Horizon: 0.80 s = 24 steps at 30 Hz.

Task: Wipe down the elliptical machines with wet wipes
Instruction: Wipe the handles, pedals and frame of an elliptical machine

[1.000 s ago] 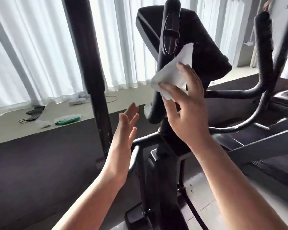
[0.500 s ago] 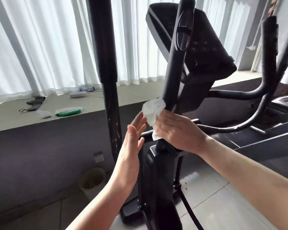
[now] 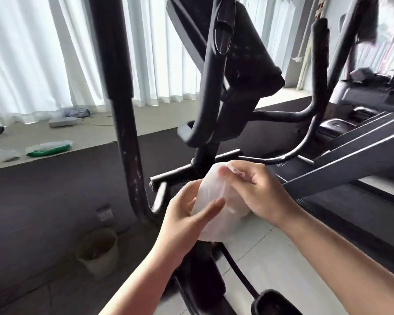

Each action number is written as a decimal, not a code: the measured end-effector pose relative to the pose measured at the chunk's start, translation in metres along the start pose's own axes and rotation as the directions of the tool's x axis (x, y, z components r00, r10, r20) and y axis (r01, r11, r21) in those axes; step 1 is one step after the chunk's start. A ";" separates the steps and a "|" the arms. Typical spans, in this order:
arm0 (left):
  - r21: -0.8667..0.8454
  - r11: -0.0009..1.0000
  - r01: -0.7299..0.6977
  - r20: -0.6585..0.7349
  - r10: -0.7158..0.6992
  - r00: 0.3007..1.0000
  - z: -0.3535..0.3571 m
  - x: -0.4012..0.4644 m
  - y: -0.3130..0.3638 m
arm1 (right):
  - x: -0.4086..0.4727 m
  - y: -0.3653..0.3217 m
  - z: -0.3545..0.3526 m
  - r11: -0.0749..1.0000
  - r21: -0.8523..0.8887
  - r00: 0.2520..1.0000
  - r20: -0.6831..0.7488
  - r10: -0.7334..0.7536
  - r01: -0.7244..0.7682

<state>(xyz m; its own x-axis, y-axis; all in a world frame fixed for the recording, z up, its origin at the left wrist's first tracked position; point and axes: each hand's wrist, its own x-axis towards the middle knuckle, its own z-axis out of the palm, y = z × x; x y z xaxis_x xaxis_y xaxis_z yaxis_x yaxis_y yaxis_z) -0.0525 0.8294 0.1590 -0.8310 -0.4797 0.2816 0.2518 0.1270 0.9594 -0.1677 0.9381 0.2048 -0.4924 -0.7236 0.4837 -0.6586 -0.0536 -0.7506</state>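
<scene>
A: Far left?
B: Green pack (image 3: 48,149) on ledge (image 3: 96,135), bin (image 3: 98,248) on floor.
A: Hands?
B: Left hand (image 3: 187,214) holds wipe (image 3: 210,196) between thumb and fingers; right hand (image 3: 257,192) pinches its top.
A: Wipe's spot?
B: Between both hands, in front of the elliptical (image 3: 237,64).

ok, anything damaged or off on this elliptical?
Yes: the left upright pole has pale scuffs down its lower part, like chipped paint. The foam grip at upper right looks ragged at its top. The wipe is held in both hands, off the machine.
</scene>
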 end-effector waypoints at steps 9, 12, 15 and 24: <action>-0.258 0.926 0.275 0.191 -0.230 0.954 0.032 -0.016 -0.047 | -0.070 0.032 -0.028 0.933 -0.052 0.920 -0.195 0.340 -0.356; -0.189 0.913 0.362 0.319 -0.291 0.902 0.044 -0.037 -0.075 | -0.127 0.039 -0.022 0.857 -0.074 0.820 -0.345 0.457 -0.509; -0.061 0.912 0.406 0.481 -0.329 0.812 0.062 -0.056 -0.095 | -0.197 0.030 -0.012 0.764 -0.089 0.674 -0.542 0.501 -0.640; 0.221 0.842 0.492 0.955 -0.289 0.067 0.178 -0.153 -0.096 | -0.388 -0.055 -0.021 0.434 0.021 0.221 -0.838 0.499 -0.901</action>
<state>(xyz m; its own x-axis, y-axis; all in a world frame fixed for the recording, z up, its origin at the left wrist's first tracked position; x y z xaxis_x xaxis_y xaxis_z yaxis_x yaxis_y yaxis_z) -0.0379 1.0447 0.0266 -0.6018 0.7603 -0.2443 -0.3063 0.0628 0.9499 0.0478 1.2362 0.0678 -0.9142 0.3901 0.1099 0.1694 0.6142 -0.7707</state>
